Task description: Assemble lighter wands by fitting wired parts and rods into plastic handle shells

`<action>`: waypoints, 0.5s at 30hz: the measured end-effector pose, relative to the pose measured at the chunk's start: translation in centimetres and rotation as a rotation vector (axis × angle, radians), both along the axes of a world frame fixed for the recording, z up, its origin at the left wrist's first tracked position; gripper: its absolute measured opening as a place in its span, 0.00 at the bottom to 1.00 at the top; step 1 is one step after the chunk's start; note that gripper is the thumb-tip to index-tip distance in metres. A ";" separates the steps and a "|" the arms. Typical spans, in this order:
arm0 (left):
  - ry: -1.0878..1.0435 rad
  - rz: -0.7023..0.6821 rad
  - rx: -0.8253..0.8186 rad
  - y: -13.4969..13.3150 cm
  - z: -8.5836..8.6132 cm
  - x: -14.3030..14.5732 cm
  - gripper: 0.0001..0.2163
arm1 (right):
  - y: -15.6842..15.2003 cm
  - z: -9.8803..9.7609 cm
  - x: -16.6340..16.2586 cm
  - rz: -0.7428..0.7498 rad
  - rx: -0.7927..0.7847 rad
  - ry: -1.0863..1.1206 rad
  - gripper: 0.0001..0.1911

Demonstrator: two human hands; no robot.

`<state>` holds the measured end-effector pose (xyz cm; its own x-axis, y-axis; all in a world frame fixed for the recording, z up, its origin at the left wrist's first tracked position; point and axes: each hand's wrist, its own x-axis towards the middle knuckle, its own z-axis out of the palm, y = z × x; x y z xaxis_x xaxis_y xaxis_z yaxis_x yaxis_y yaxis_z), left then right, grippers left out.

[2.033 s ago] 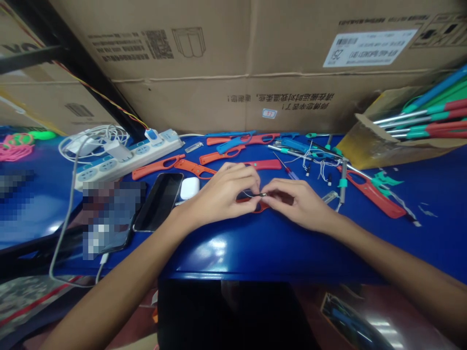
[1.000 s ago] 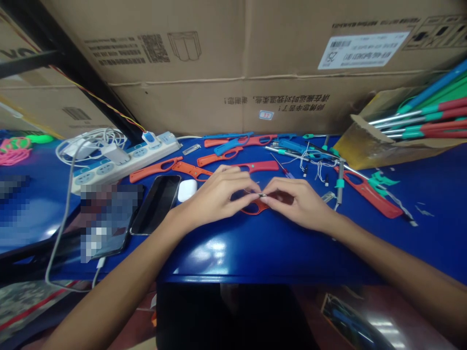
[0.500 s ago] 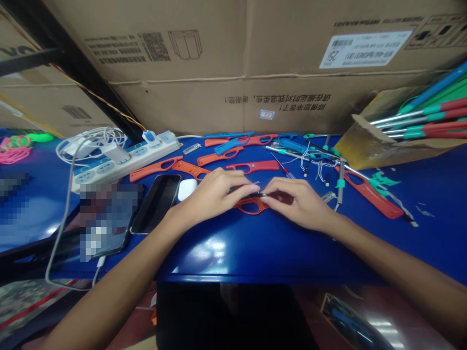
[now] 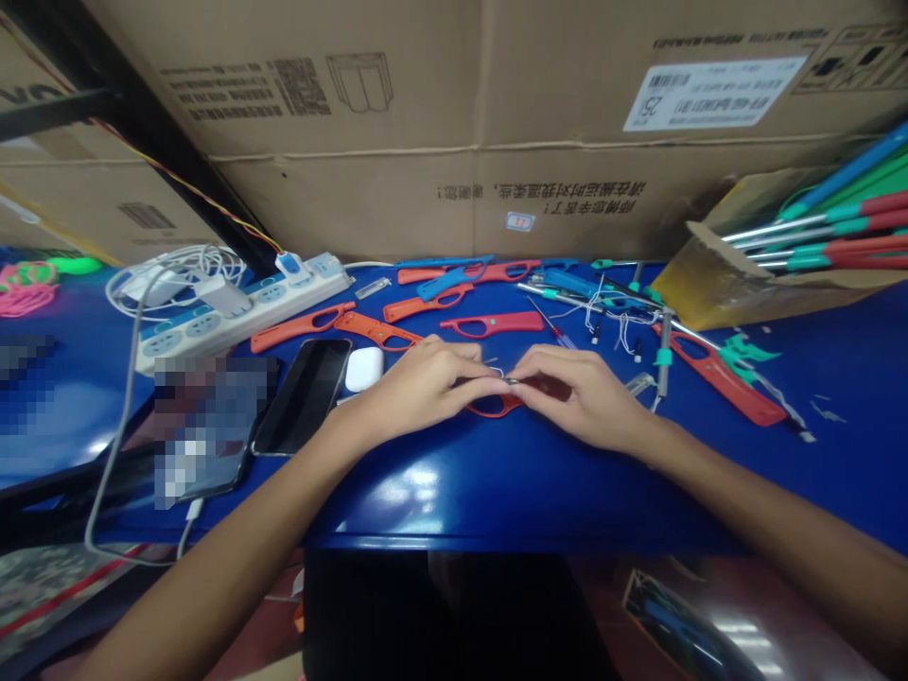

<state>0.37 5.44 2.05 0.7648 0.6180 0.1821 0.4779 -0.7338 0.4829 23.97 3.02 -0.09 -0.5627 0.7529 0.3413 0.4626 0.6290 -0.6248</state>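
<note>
My left hand (image 4: 432,388) is closed, thumb and fingers pinched at a small dark part (image 4: 511,380) with a bit of white wire beside it. From the other side, my right hand (image 4: 585,392) pinches the same part, and its fingertips almost meet those of the left. Just under both hands lies an orange long-lighter casing (image 4: 495,409), its trigger loop showing and the rest mostly covered. Behind them are a red casing half (image 4: 493,324) and a small screwdriver (image 4: 560,333). What the fingertips cover cannot be made out.
More orange casings (image 4: 302,326) lie at the back, near a white power strip (image 4: 241,312). Left of my hands are a black phone (image 4: 304,397) and a white earbud case (image 4: 364,369). A cardboard box (image 4: 709,270) with long lighters stands right, near a red lighter (image 4: 738,383).
My left hand's fingers have shifted slightly right and down, covering more of the orange casing. White wire now shows between the fingertips. My right hand has barely moved.
</note>
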 end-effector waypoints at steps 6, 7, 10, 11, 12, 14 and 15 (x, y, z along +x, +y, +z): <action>-0.084 0.040 -0.182 -0.1 -0.4 0.2 0.18 | -0.1 0.0 -0.1 0.016 0.020 0.020 0.04; -0.103 0.047 -0.208 0.0 -0.4 0.3 0.18 | -0.1 0.0 -0.1 0.016 0.020 0.023 0.05; -0.141 0.060 -0.262 0.0 -0.5 0.3 0.18 | -0.1 0.0 -0.1 0.016 0.025 0.027 0.05; -0.147 0.061 -0.272 -0.1 -0.5 0.3 0.18 | -0.1 0.0 -0.1 0.015 0.028 0.028 0.05; -0.151 0.061 -0.281 0.0 -0.5 0.3 0.18 | -0.1 0.0 -0.2 0.015 0.032 0.028 0.05; -0.158 0.063 -0.297 0.0 -0.6 0.3 0.18 | -0.1 0.0 -0.1 0.018 0.037 0.024 0.05; -0.160 0.063 -0.305 -0.1 -0.6 0.3 0.18 | -0.1 0.0 -0.1 0.020 0.037 0.022 0.05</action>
<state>0.69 5.39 1.41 0.6998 0.7078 0.0966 0.4182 -0.5155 0.7479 23.86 2.89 -0.12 -0.5695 0.7284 0.3809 0.4363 0.6606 -0.6109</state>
